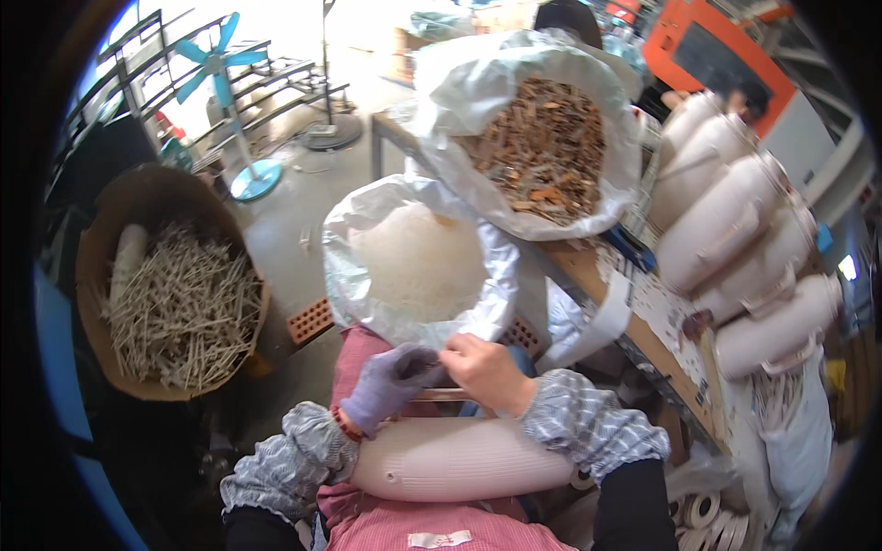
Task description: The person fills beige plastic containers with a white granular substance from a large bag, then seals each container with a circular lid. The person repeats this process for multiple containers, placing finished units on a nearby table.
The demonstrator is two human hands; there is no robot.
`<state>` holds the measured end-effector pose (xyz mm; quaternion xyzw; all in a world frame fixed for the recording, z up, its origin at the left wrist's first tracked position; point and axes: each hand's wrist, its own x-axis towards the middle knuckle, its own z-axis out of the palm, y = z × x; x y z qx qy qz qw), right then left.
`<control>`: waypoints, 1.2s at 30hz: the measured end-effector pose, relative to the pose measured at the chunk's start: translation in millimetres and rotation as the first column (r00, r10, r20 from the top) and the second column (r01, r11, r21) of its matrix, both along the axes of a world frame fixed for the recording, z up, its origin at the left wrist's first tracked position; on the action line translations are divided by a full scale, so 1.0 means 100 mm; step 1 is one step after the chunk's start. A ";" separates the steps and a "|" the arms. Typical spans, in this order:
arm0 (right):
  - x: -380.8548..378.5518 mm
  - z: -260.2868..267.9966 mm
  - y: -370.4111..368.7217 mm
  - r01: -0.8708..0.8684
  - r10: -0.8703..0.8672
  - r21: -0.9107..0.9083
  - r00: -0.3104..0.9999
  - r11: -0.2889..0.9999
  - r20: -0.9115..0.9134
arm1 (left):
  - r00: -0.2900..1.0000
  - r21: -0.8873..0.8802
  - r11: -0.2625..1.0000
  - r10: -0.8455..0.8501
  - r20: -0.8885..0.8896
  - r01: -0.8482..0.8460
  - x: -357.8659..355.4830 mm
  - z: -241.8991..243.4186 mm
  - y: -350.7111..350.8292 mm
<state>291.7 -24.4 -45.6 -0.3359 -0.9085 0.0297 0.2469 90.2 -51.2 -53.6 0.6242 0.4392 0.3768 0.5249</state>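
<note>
A pale pink ribbed plastic body, long and rounded, lies across the lap over a pink checked apron. Beyond its far side, my left hand, in a purple glove, has curled fingers close to the fingertips of my bare right hand. Whatever is between the fingertips is too small to make out. A thin pink bar, seemingly a handle of the body, shows below both hands. Just past the hands stands a white woven sack holding pale, translucent material.
Left stands a cardboard drum of thin plastic sprues. A large sack of brown scraps rests on the workbench, beside a hammer and stacked pink bodies. A blue fan stands behind; a person is partly visible.
</note>
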 end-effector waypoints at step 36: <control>0.00 0.10 -0.58 -0.051 0.036 0.080 0.983 0.996 0.179 | 0.920 -0.505 0.794 -0.392 -0.003 0.337 -0.31 -0.06 -0.03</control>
